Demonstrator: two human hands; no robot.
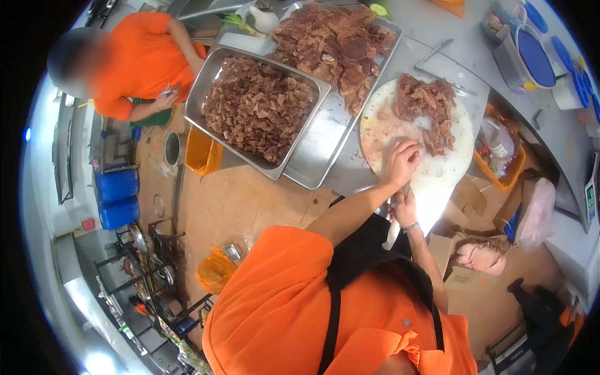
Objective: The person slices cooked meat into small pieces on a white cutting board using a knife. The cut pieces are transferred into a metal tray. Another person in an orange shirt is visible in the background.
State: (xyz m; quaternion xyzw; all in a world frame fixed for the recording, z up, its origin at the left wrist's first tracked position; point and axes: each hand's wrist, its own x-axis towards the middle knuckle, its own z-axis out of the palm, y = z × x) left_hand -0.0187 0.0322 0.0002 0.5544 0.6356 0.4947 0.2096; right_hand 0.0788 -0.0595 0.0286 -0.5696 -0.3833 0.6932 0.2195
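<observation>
My left hand (403, 161) is over the near edge of a round white cutting board (375, 136), fingers curled; whether it holds anything is unclear. Just below its wrist, my right hand (404, 208), with a bracelet at the wrist, is closed around what looks like a knife (406, 188); a short grey part shows above the fingers. A white handle-like piece (392, 234) shows beside the palm, partly hidden. Beyond both hands lies a piece of brown cooked meat (424, 101) on the board. A long metal tool (433, 54) rests at the board's far side.
A deep steel pan (194, 110) of chopped meat stands on a metal tray (311, 161). Another tray (398, 35) bears large meat pieces. A co-worker (140, 61) stands at the left. Lidded buckets (525, 58) are at the right, above an orange-lined bin (508, 176).
</observation>
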